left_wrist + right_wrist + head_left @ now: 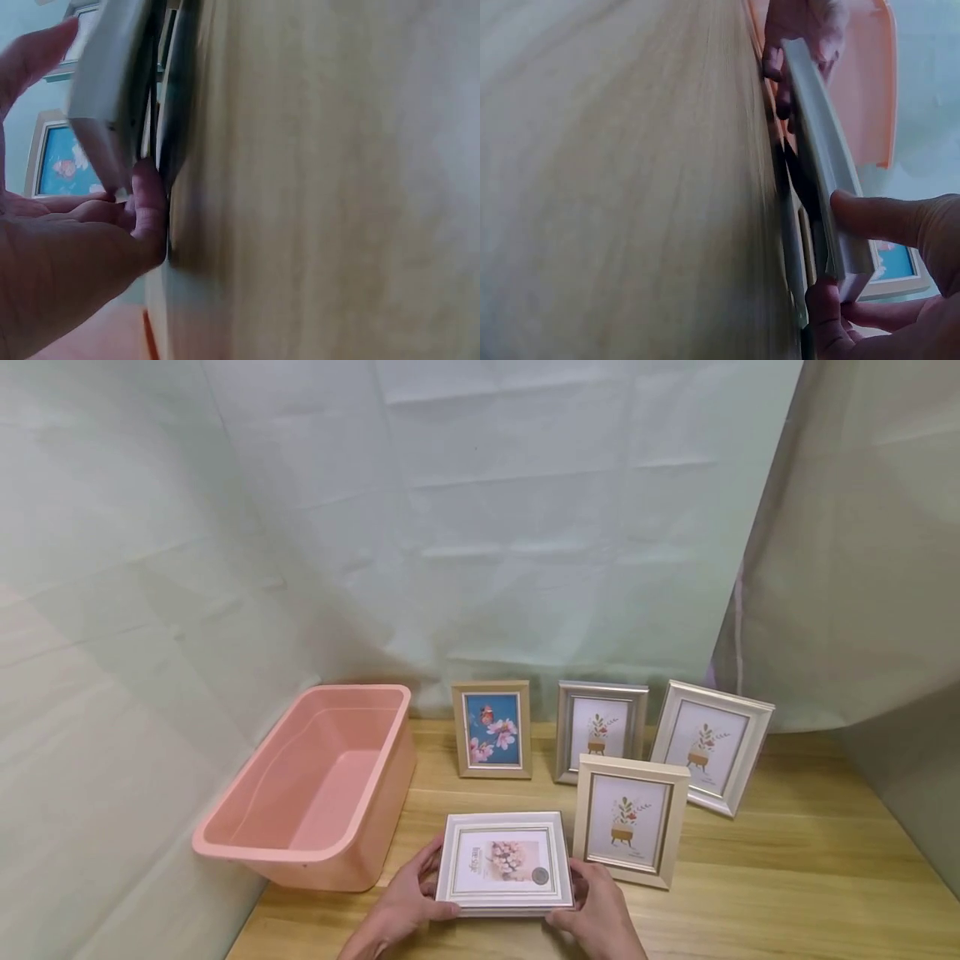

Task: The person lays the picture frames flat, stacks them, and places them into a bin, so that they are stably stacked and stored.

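A white picture frame (504, 903) with a pink-flower print lies face up and sideways between my two hands. My left hand (405, 893) holds its left end, the thumb by the near edge. My right hand (600, 906) grips the right end. In the right wrist view the right thumb (877, 217) lies on the white frame (829, 142), with fingers under its edge. A dark flap shows beneath it, and that side stands slightly off the table. The left wrist view shows left fingers (150, 202) at the underside of the frame (112, 82).
A pink plastic tub (367, 827) stands at the left. Upright frames stand behind: a gold one with a blue flower picture (491, 727), a silver-grey one (562, 735), a white one (742, 768) and a cream one (678, 827) close by my right hand. Pale cloth (525, 527) hangs behind the wooden table (825, 860).
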Tool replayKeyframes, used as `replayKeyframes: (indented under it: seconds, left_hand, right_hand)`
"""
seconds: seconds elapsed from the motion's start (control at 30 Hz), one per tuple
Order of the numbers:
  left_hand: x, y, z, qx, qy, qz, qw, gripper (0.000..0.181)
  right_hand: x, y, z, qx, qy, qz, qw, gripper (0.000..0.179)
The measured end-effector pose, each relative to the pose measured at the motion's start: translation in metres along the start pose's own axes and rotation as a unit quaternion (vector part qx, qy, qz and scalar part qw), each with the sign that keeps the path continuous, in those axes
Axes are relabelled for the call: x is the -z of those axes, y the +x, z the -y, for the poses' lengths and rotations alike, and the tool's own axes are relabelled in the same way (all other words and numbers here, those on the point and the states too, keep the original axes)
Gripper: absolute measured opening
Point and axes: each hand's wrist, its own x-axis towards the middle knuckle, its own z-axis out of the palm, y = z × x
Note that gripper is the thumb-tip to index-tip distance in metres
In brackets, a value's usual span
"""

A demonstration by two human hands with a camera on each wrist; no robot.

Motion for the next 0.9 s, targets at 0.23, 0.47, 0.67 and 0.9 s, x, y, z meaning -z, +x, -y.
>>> replayKeyframes:
  seconds: [0.23, 0.47, 0.67, 0.9]
  left_hand:
    - [-0.0023, 0.0012, 0.0005, 0.003, 0.042, -0.025, 0.9988, 0.121]
    - [-0.0063, 0.0007, -0.0007, 0.024, 0.095, -0.063, 0.9932, 0.123]
    - [-0.0086, 0.0012, -0.0009, 0.025, 0.102, -0.088, 0.9906, 0.120]
    - [-0.0077, 0.0008, -0.0016, 0.016, 0.125, -0.098, 0.9872, 0.110]
  right_hand:
    - [-0.0012, 0.0019, 0.0051, 0.015, -0.044, -0.013, 0.9988, 0.074]
    - [-0.0057, -0.0009, 0.0070, 0.031, -0.125, -0.032, 0.9912, 0.068]
    - [-0.0055, 0.0004, 0.0039, 0.026, -0.106, -0.011, 0.9940, 0.062]
    - [-0.0050, 0.0019, 0.0029, 0.021, -0.089, 0.003, 0.9958, 0.062]
